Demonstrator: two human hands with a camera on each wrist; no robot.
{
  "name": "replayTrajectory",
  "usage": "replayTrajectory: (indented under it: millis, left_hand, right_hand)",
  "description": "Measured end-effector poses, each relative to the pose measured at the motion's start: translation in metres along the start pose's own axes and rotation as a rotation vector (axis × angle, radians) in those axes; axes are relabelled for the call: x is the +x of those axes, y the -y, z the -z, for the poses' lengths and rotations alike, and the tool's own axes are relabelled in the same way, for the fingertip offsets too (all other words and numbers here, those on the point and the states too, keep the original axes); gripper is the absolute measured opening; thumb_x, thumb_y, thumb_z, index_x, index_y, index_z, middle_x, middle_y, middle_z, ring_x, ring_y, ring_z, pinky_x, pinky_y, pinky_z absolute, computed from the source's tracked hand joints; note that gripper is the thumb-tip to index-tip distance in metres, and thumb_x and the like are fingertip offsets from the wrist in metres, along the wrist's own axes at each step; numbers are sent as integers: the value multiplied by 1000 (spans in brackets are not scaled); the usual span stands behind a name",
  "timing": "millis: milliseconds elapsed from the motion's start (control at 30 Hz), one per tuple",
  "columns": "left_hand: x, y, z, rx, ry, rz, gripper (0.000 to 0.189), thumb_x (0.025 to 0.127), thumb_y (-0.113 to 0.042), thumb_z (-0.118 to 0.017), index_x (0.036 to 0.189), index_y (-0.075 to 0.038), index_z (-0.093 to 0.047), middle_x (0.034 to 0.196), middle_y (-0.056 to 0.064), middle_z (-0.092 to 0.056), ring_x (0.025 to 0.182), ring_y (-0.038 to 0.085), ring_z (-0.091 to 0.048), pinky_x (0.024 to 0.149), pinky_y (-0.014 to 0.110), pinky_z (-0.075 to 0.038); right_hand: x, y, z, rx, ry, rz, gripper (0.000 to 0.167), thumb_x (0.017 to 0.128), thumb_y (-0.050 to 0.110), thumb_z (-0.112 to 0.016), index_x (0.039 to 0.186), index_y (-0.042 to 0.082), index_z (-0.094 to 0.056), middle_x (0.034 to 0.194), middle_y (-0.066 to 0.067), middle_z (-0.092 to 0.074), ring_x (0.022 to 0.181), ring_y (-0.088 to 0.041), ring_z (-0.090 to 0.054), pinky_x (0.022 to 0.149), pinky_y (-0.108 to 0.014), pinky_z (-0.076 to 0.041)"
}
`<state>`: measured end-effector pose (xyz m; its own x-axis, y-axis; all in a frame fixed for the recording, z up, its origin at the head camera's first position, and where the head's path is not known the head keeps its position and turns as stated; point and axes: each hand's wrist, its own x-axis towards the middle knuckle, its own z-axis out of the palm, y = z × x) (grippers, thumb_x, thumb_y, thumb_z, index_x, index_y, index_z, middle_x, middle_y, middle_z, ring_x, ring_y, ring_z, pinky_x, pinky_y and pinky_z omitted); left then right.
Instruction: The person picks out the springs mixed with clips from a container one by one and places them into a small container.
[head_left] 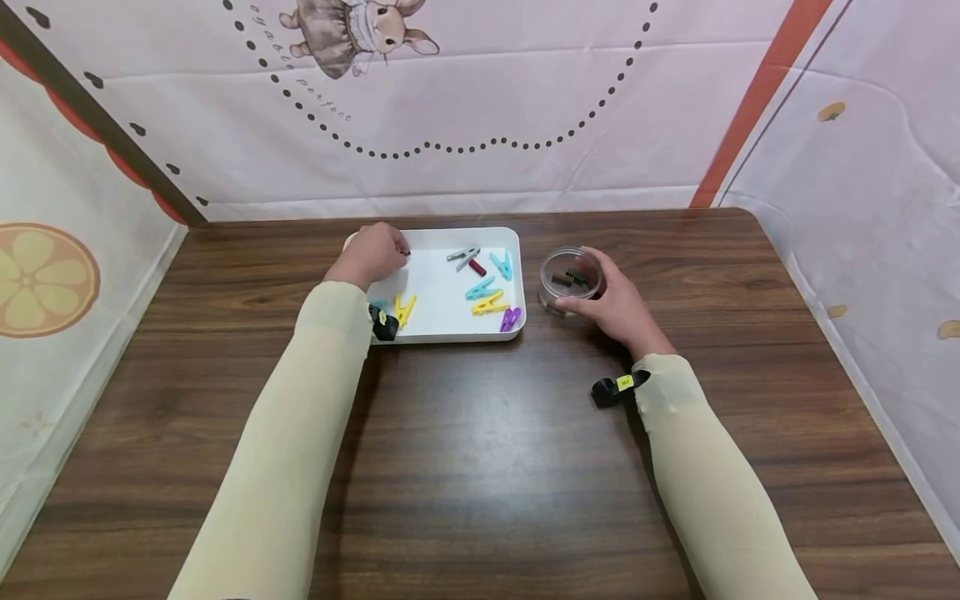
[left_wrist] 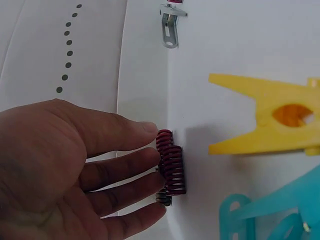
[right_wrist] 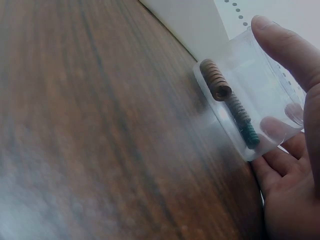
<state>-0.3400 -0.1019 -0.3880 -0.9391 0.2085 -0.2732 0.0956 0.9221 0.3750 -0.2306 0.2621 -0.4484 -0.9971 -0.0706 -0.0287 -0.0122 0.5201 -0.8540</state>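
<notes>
At the far left of the white tray (head_left: 431, 275), my left hand (head_left: 375, 252) reaches in. In the left wrist view its thumb and loosely bent fingers are right beside dark red coil springs (left_wrist: 174, 171) lying along the tray's wall. A darker spring end (left_wrist: 163, 198) shows by the ring fingertip. My right hand (head_left: 618, 304) grips a clear round plastic jar (head_left: 550, 275) on the table, right of the tray, thumb and fingers curled round its sides. Inside the jar, seen in the right wrist view, are a brown spring (right_wrist: 215, 80) and a green spring (right_wrist: 249, 134).
The tray also holds yellow clips (head_left: 490, 304), light blue clips (head_left: 481, 289), a purple clip (head_left: 510, 319), a metal clip (head_left: 464, 255) and a red spring (head_left: 477, 267). Printed cloth (head_left: 480, 92) hangs behind the brown wooden table (head_left: 480, 467).
</notes>
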Motion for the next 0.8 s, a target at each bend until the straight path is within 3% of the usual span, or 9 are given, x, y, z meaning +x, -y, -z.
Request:
replayTrajectory:
  millis: [800]
  left_hand:
    - [1,-1,-2,88,33,-35,19,92,-3,-50,82,-4,-67,86,9,-61,76,23,-50,64,30,-40]
  right_hand:
    - [-1,1,1,8,3,-12,98,73,50,-79,151,26,-26,152,-1,-41,142,-18,-36,116,-45,-30]
